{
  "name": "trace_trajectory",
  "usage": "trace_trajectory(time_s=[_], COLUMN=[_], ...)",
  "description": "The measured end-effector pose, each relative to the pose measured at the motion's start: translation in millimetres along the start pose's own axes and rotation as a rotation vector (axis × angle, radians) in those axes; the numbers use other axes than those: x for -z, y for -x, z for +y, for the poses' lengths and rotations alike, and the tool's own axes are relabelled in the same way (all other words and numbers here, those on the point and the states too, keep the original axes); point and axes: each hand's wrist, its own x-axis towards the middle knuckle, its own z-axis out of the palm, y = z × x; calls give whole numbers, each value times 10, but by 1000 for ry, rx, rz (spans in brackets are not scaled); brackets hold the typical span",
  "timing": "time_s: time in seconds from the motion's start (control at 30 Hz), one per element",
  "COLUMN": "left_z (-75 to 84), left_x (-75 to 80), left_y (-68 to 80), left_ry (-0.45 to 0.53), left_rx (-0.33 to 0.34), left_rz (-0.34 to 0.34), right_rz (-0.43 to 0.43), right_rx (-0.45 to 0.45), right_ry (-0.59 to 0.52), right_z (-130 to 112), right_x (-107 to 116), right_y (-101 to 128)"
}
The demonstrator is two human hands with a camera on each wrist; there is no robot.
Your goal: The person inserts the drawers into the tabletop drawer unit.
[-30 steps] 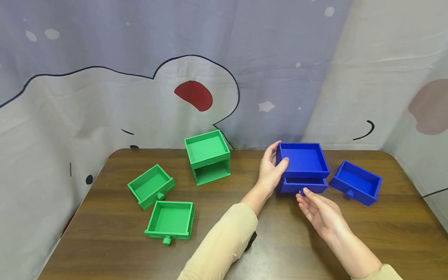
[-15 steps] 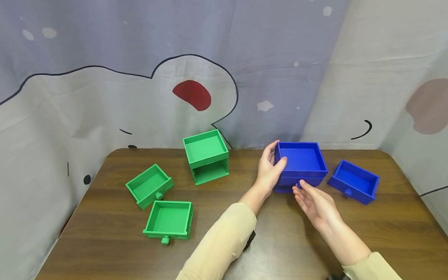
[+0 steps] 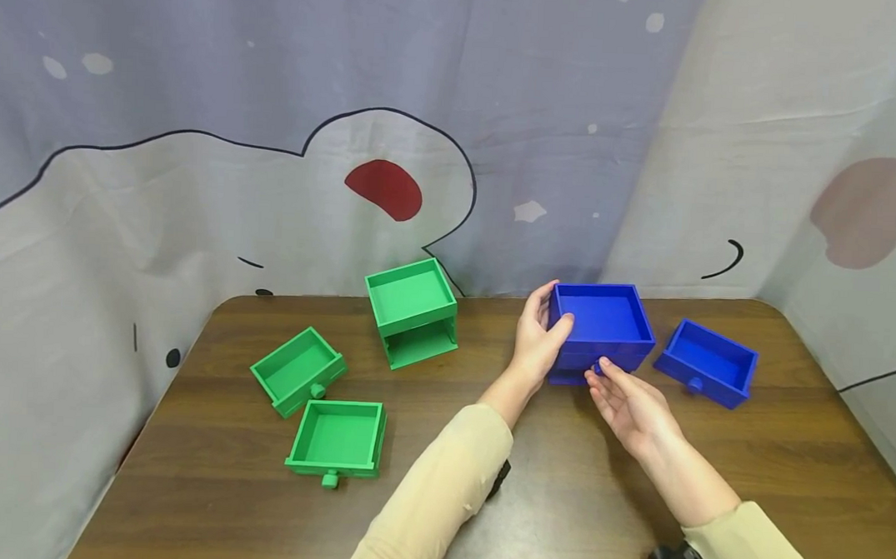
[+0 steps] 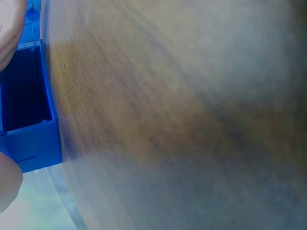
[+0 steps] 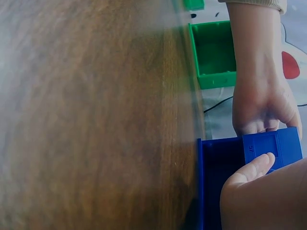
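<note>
A small blue cabinet [image 3: 604,313] with a tray-like top stands at the back of the table. My left hand [image 3: 538,346] grips its left side, thumb on the near top corner. In its upper slot sits a blue drawer [image 5: 253,146], its front about flush with the cabinet. The thumb and fingers of my right hand [image 3: 641,415] pinch that drawer's knob [image 3: 598,369], mostly covering it. Below the drawer, the cabinet's lower slot shows dark and hollow in the right wrist view. A second blue drawer [image 3: 707,362] lies loose just right of the cabinet.
On the left stands a green cabinet [image 3: 413,299] with an open slot. Two loose green drawers lie nearer, one turned green drawer [image 3: 297,369] and one squarer green drawer [image 3: 338,435]. A printed curtain [image 3: 544,150] hangs behind the wooden table [image 3: 206,486].
One second ago the drawer stuck out low at the cabinet's front. My right hand has raised it and pushed it into the upper slot. The left hand keeps its grip.
</note>
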Motion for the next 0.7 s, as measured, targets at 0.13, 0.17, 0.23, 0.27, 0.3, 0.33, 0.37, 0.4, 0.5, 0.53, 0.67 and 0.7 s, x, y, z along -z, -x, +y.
trace_trajectory(time_s=[0.13,0.17,0.23,0.27,0.3,0.33,0.37,0.4,0.5,0.53,0.67,0.7], left_z=[-2,-5,-11,-13,-14,-17,-18,-17,-7,-6,-5,-5], left_x=[-6,-7,-10,-10,-12,-13,-13,-11,-9,-7,-8,-9], left_y=[7,8,8,8,5,4,4,7,12,15,13,12], left_ry=[-9,-11,-11,-12,-10,-9,-9,-8,-8,-11,-21,-24], left_rx=[0,-1,-5,-6,-7,-10,-13,-16,-25,-27,-33,-32], left_rz=[1,1,1,0,0,-1,-2,-2,3,7,17,18], right_rz=[-26,-38,-61,-73,-85,-95,-103,-109,-117,-117,-132,-136], right_rx=[-5,-6,-6,-6,-6,-7,-7,-9,-18,-23,-43,-47], right_ry=[-2,-5,-9,-12,-13,-16,-16,-12,3,8,7,1], right_z=[4,5,8,9,10,10,11,12,12,13,17,18], right_x=[24,32,51,63,76,89,104,118,163,181,273,302], right_y=[11,14,22,28,34,39,42,48,67,73,105,112])
